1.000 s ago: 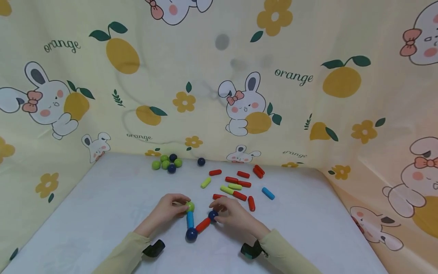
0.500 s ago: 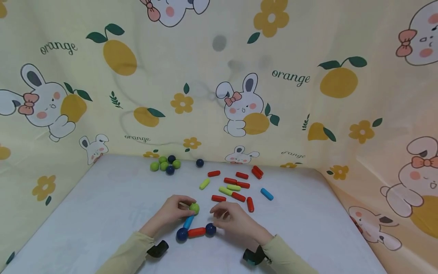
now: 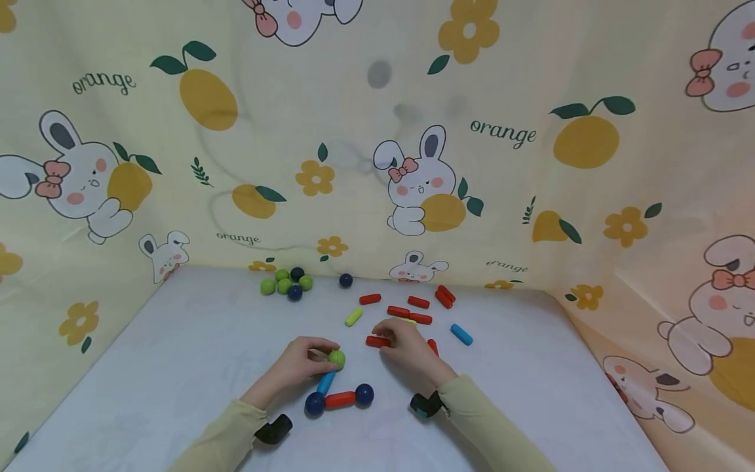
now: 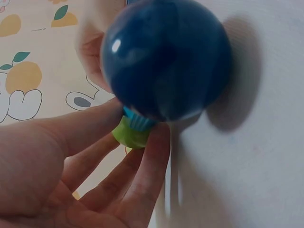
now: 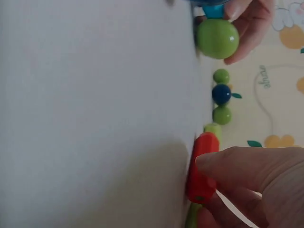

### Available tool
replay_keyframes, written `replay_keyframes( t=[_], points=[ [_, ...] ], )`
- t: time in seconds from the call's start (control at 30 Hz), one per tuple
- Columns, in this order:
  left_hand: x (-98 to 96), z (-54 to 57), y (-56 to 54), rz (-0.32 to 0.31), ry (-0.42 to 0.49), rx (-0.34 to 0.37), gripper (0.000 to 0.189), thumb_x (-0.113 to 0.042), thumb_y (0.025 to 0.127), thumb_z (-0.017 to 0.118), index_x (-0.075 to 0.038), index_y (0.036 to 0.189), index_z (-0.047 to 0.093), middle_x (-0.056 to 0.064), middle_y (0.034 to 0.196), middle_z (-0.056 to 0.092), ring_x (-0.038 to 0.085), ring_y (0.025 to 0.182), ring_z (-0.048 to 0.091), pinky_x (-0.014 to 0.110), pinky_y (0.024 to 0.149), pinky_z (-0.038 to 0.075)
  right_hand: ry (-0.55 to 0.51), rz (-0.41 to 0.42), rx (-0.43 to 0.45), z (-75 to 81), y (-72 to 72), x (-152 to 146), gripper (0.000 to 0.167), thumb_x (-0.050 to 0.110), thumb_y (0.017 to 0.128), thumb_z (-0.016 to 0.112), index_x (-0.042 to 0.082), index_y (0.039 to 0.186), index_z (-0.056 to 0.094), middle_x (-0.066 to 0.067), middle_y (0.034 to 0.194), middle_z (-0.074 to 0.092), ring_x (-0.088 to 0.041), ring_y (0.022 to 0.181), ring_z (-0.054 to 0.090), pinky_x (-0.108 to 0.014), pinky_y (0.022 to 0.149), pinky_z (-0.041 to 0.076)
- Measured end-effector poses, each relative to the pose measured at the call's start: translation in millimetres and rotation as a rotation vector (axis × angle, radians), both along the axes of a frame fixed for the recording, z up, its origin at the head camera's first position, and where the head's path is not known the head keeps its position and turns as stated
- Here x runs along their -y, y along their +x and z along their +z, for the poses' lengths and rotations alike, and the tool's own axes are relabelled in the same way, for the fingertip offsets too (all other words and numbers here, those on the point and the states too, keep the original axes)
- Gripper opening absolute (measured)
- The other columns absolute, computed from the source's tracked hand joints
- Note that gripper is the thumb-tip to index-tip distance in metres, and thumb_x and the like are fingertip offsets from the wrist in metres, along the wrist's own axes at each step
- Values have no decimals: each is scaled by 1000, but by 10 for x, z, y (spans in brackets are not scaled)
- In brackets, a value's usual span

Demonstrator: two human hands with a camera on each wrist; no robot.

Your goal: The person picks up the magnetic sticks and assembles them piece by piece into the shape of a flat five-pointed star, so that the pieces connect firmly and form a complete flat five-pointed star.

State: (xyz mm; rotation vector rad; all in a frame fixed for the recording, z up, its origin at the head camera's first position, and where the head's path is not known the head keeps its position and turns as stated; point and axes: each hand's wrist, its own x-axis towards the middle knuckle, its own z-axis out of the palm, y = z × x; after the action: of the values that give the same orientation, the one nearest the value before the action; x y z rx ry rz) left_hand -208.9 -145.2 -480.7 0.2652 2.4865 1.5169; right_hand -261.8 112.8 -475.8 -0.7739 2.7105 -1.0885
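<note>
In the head view my left hand point(image 3: 299, 361) grips the green ball point(image 3: 336, 359). A blue rod point(image 3: 326, 383) joins that ball to a navy ball point(image 3: 315, 404). From there a red rod point(image 3: 340, 400) runs across to a second navy ball point(image 3: 364, 394). My right hand point(image 3: 408, 345) is at a loose red rod point(image 3: 376, 341), thumb on its near side and fingers behind it in the right wrist view, where the rod point(image 5: 203, 168) lies close to the tabletop. The near navy ball point(image 4: 166, 59) fills much of the left wrist view and hides part of the blue rod.
Several green and navy balls point(image 3: 284, 286) cluster at the back left, with one navy ball point(image 3: 345, 280) apart. Red rods point(image 3: 419, 302), a yellow-green rod point(image 3: 354, 317) and a blue rod point(image 3: 461, 334) lie loose around the right hand. A printed cloth point(image 3: 265, 131) rises behind the white table.
My right hand has left the second navy ball and moved away from me to the loose red rod. The joined piece has turned, its red rod now lying nearly crosswise; my left hand keeps its hold.
</note>
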Motion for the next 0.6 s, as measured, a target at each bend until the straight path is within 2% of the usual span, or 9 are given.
replay_keyframes(
  t=[0.13,0.3,0.37,0.6],
  points=[
    [-2,9,4,4,1,3,37,-16,81,77,-6,116,68,6,107,65,17,83,61,31,73,55,35,9,-3,-47,-50,24,34,6,86,71,17,118,64,9,108,61,-12,99,56,-31,87,50],
    [-1,8,6,7,5,2,35,-15,82,76,-6,115,68,6,106,65,17,83,62,31,73,55,5,46,70,-38,-80,83,31,6,89,67,20,116,65,13,104,62,-10,98,56,-29,86,49],
    [1,7,6,9,8,-2,33,-14,83,75,-6,115,68,6,106,65,17,83,62,31,73,55,-17,82,99,-16,-79,114,30,5,89,66,19,115,66,12,104,63,-10,98,57,-29,86,49],
    [1,8,-2,11,5,-20,32,-14,85,73,-5,114,68,6,105,65,17,82,61,32,74,54,-31,194,101,48,-44,229,30,3,88,67,18,114,67,11,105,64,-9,98,56,-27,86,48]
  ],
)
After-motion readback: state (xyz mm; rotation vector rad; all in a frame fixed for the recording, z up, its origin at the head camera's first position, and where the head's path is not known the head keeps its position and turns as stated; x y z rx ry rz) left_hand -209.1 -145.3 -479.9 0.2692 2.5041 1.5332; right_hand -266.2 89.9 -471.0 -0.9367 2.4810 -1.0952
